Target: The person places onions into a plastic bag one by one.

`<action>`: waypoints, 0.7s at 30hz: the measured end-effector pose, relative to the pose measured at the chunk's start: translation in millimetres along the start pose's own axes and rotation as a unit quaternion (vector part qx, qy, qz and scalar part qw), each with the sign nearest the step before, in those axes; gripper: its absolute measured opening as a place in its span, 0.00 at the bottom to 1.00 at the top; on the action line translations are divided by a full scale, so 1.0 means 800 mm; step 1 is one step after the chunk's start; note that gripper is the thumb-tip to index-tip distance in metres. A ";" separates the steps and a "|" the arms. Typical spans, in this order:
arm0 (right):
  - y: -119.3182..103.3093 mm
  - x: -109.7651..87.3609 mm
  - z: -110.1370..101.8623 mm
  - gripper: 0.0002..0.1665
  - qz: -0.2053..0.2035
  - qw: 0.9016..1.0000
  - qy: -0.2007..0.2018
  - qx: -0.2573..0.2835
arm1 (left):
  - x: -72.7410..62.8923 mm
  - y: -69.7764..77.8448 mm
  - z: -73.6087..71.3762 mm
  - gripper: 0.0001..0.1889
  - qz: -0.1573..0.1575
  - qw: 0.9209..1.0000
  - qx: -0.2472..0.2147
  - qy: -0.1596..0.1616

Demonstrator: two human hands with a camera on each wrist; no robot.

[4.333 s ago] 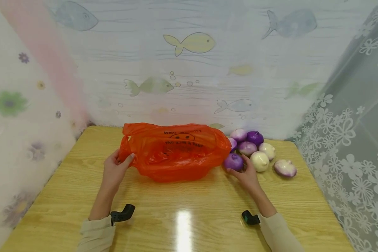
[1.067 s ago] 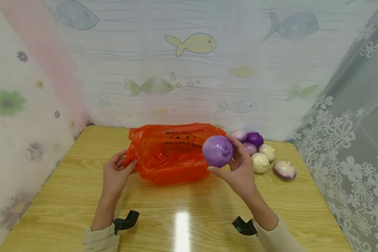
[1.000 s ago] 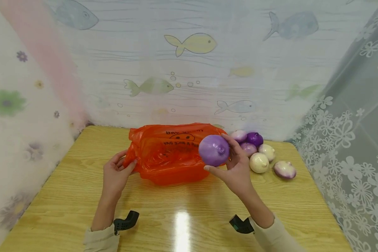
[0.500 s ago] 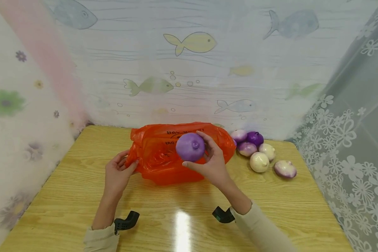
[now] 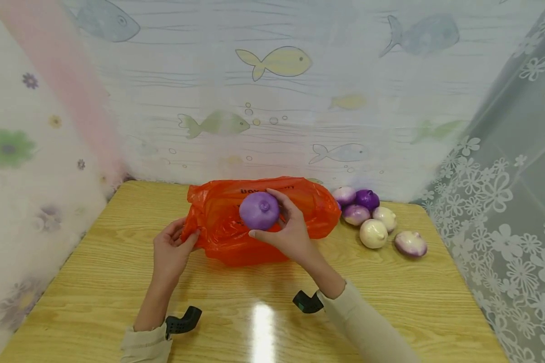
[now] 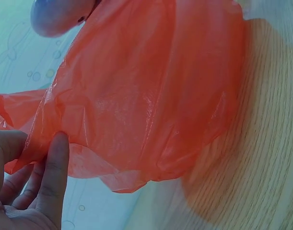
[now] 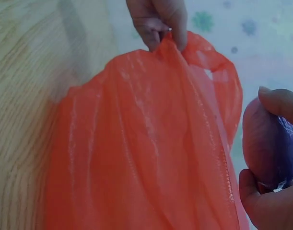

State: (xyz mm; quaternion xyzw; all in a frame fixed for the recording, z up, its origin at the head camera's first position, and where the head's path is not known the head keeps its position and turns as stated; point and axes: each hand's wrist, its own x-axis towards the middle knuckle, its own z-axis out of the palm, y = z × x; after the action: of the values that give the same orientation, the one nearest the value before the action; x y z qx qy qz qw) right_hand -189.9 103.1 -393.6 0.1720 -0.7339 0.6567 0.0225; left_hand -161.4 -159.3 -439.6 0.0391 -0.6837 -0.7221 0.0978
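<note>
A red-orange plastic bag (image 5: 318,206) with black print stands on the table, its mouth facing up. My left hand (image 5: 174,247) pinches the bag's left edge between thumb and fingers; the left wrist view shows the thin film (image 6: 132,96) gathered there. Above the bag's opening, my right hand (image 5: 290,229) holds a purple onion (image 5: 258,210) by its side, thumb below and fingers over the top. In the right wrist view the onion (image 7: 268,143) is beside the bag's rim, outside the film from that angle.
Several onions lie grouped at the back right, among them a dark purple one (image 5: 367,200) and a pale cream one (image 5: 374,233). A white-and-purple onion (image 5: 411,244) sits a little apart to their right. A patterned curtain (image 5: 272,101) borders the wooden table (image 5: 227,312) behind.
The right hand has picked the purple onion from the group and carried it left over the bag. The left hand keeps its pinch, having shifted slightly right with the bag's edge.
</note>
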 end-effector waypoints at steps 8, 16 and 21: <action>0.011 0.018 0.006 0.51 0.011 0.999 -0.015 -0.027 | -0.002 -0.001 0.001 0.19 0.006 1.000 0.010 0.005; 0.017 0.037 0.017 0.51 0.014 0.996 -0.034 -0.079 | -0.003 0.000 0.003 0.19 -0.005 1.000 0.017 0.003; 0.028 0.053 0.027 0.51 0.020 0.990 -0.063 -0.123 | -0.002 -0.001 0.004 0.19 -0.005 1.000 0.022 0.001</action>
State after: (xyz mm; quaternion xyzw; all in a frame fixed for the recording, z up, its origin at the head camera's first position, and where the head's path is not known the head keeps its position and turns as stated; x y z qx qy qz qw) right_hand -232.1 74.0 -406.6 0.1943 -0.8122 0.5499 -0.0154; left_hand -160.1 -156.0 -440.5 0.0458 -0.6992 -0.7073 0.0940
